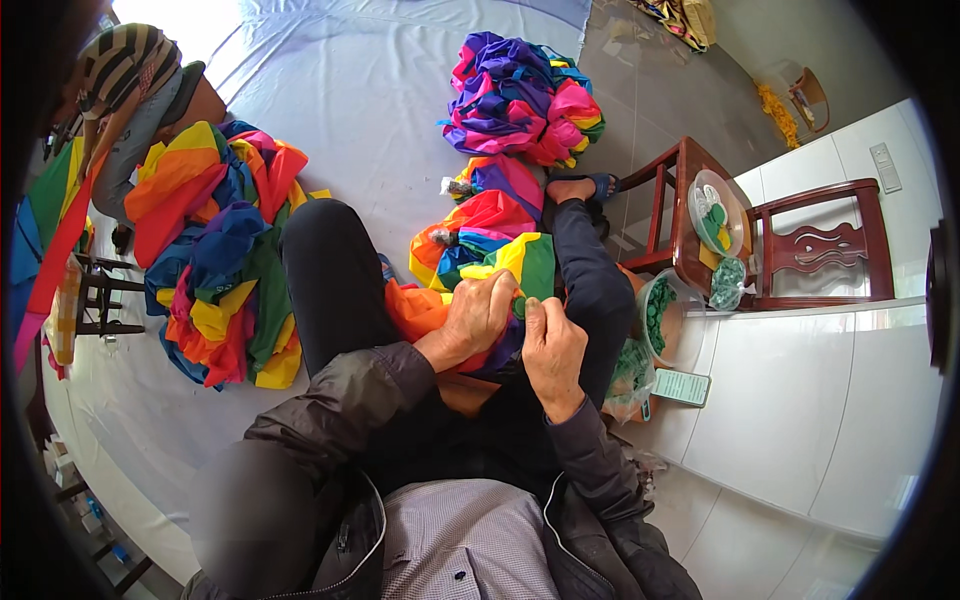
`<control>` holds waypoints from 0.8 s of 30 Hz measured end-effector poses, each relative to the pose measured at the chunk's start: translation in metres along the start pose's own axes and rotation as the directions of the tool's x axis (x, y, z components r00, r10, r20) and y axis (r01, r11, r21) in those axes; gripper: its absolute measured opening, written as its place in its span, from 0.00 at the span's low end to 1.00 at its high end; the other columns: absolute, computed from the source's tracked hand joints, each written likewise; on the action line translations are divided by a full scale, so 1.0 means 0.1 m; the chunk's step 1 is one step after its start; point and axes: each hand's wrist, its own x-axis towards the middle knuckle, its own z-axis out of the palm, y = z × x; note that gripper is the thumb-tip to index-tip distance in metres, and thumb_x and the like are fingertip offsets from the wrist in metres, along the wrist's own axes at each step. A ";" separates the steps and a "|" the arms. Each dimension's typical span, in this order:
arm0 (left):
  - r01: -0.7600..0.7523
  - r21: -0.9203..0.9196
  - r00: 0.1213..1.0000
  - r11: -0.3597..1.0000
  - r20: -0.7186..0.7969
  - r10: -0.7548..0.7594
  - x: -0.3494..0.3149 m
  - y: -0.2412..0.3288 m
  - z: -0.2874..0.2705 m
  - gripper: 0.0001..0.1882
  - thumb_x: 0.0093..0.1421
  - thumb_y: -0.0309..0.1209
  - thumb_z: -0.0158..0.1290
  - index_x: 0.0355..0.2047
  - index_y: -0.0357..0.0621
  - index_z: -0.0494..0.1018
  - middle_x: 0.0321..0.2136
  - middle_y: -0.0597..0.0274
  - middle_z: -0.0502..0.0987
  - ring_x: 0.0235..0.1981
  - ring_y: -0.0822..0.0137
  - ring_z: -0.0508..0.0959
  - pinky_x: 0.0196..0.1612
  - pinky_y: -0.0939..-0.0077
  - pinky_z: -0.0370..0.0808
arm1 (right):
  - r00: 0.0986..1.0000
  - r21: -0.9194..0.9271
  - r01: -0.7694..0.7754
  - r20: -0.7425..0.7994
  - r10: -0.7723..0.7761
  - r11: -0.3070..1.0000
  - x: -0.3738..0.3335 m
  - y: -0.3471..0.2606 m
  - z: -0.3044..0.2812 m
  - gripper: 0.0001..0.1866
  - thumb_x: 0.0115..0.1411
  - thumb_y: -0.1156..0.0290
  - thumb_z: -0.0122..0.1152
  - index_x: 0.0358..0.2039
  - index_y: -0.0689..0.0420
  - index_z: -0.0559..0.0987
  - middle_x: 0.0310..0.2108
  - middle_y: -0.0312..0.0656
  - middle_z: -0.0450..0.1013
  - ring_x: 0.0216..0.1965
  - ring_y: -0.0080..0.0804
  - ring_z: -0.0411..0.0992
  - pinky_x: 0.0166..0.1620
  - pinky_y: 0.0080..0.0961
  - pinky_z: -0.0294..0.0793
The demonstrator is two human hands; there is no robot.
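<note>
Multicoloured cloth in yellow, green, orange and blue is bunched between my knees. My left hand is closed at the yellow and green part of it, fingers pressed together. Close beside it my right hand is pinched, thumb up against the fingertips. A small round dark green piece shows in the gap between the two hands, at the left hand's fingertips. What the right fingertips hold is hidden.
Big heaps of rainbow cloth lie left and ahead. At right are a tub of green pieces, a wooden chair bearing a plastic bowl, and a phone. Another person bends over cloth at far left.
</note>
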 end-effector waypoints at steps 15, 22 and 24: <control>0.052 -0.303 0.996 0.952 0.083 -0.028 0.04 -0.21 0.07 0.13 0.70 0.32 0.45 0.43 0.33 0.70 0.38 0.48 0.72 0.40 0.48 0.77 0.42 0.62 0.74 | 0.997 0.173 0.064 0.041 -0.072 0.983 -0.02 0.05 0.17 0.33 0.65 0.55 0.66 0.63 0.61 0.69 0.54 0.59 0.76 0.52 0.59 0.77 0.48 0.40 0.80; 0.425 -0.565 0.905 0.707 0.290 -0.312 0.06 -0.11 0.03 0.19 0.77 0.37 0.38 0.44 0.34 0.73 0.43 0.54 0.73 0.48 0.61 0.75 0.56 0.70 0.69 | 0.996 0.094 0.081 0.014 -0.083 0.992 -0.08 0.13 0.22 0.31 0.64 0.60 0.69 0.61 0.62 0.70 0.50 0.57 0.78 0.47 0.59 0.79 0.45 0.38 0.82; 0.393 -0.541 0.919 0.744 0.265 -0.293 0.05 -0.12 0.03 0.19 0.77 0.37 0.38 0.44 0.34 0.73 0.42 0.54 0.73 0.46 0.60 0.76 0.53 0.69 0.71 | 0.992 0.076 0.115 0.045 -0.118 0.990 -0.09 0.13 0.20 0.29 0.62 0.63 0.70 0.58 0.63 0.71 0.48 0.56 0.79 0.46 0.57 0.80 0.44 0.38 0.82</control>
